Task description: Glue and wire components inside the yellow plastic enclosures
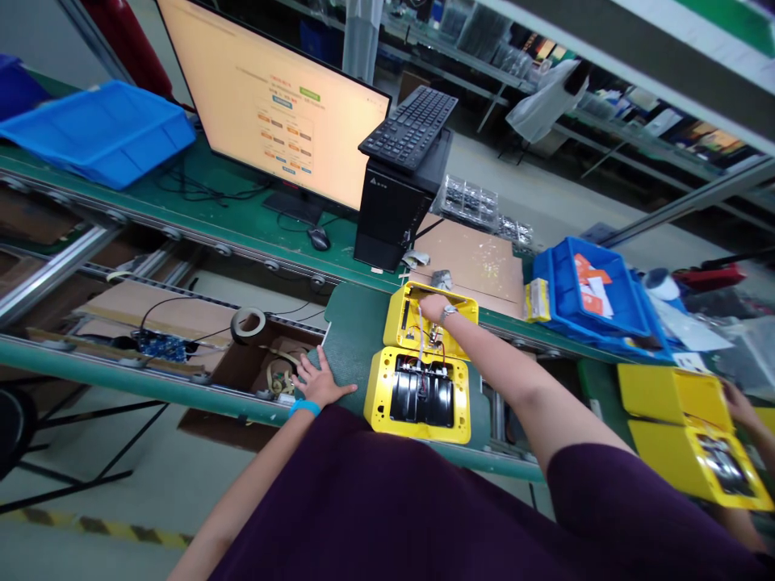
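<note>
My left hand [320, 382] lies flat with fingers spread at the left edge of a dark green mat [352, 323], holding nothing. Reaching across the body, my right hand [433, 307] is inside the upper yellow housing half [395, 319]. Its fingers look curled, and whatever they grip is hidden. Nearer my body, the lower yellow housing half [380, 391] lies open side up, with black glossy parts [422, 397] inside. Thin wires [420, 343] run between the two halves.
Behind the mat are cardboard sheets [469, 258], a black computer case [387, 211] with a keyboard [412, 125], and a monitor [272, 105]. Blue bins [596, 282] stand right. A tape roll [248, 324] sits left. At far right, another person's hand [739, 403] touches a yellow housing [702, 395].
</note>
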{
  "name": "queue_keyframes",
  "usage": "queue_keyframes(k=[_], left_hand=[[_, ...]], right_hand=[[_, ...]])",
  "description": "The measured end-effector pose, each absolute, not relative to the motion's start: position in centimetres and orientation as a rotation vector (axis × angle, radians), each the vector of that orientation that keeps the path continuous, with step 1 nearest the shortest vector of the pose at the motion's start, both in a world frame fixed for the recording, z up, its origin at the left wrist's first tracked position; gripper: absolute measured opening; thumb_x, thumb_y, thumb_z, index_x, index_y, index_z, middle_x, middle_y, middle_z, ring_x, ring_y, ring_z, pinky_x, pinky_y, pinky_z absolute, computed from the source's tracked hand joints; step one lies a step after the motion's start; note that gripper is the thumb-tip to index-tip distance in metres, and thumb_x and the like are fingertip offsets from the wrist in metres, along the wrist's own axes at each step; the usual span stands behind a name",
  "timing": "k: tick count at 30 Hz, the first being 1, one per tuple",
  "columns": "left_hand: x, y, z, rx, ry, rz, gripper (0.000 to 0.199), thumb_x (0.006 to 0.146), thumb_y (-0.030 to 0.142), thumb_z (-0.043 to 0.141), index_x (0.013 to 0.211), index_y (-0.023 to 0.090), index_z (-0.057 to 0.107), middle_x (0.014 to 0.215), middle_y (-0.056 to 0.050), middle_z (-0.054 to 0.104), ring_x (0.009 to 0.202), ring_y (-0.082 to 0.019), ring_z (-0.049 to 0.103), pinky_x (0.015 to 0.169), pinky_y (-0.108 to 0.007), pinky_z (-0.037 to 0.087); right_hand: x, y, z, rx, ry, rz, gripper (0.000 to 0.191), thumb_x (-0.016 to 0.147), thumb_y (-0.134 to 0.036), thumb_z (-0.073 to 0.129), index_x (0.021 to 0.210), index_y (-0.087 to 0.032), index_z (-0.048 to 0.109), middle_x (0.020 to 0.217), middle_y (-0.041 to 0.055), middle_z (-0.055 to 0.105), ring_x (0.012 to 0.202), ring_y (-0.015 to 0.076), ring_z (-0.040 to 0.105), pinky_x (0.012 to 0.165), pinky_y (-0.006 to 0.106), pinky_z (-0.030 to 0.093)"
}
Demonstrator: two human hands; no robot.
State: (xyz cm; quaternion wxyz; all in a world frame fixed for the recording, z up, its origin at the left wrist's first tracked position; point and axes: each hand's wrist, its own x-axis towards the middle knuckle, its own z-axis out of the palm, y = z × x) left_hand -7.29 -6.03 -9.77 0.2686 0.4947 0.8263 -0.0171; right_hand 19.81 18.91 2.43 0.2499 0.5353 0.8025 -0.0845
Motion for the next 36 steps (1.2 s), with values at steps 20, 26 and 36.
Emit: queue_keyframes(k=[20, 26, 36], left_hand=[[-7.4, -6.3, -11.0, 1.412, 2.285, -0.025, 0.157, 0.046, 0.095, 0.065, 0.162, 0.018, -0.007, 0.163, -0.034, 0.000, 0.147, -0.057, 0.015, 0.113, -0.070, 0.014], [-7.2, -6.4, -10.5, 1.427, 2.282, -0.030, 0.155, 0.048, 0.095, 0.063, 0.162, 0.017, -0.007, 0.163, -0.034, 0.000, 0.147, -0.057, 0.016, 0.114, -0.070, 0.016], [-7.3, -6.4, -10.4, 1.436, 2.288, -0.038, 0.153, 0.050, 0.096, 0.063, 0.162, 0.019, -0.009, 0.163, -0.035, 0.001, 0.147, -0.058, 0.017, 0.113, -0.069, 0.017]], right_hand=[[28.7, -4.2, 3.1, 3.331, 2.034, -1.290, 0.053, 0.090, -0.068, 0.060, 0.086, -0.016, 0.066, 0.081, 0.0086, 0.071, 0.071, 0.0216, 0.064, 0.064, 0.031, 0.050], [28.1, -5.3, 2.4, 3.306, 2.052, -1.263, 0.049, 0.091, -0.065, 0.061, 0.084, -0.017, 0.064, 0.077, 0.0068, 0.070, 0.067, 0.0199, 0.061, 0.063, 0.030, 0.048], [28.1, -5.3, 2.1, 3.264, 2.097, -1.182, 0.050, 0.093, -0.067, 0.055, 0.079, -0.019, 0.060, 0.070, 0.0046, 0.066, 0.062, 0.0184, 0.057, 0.058, 0.028, 0.044]])
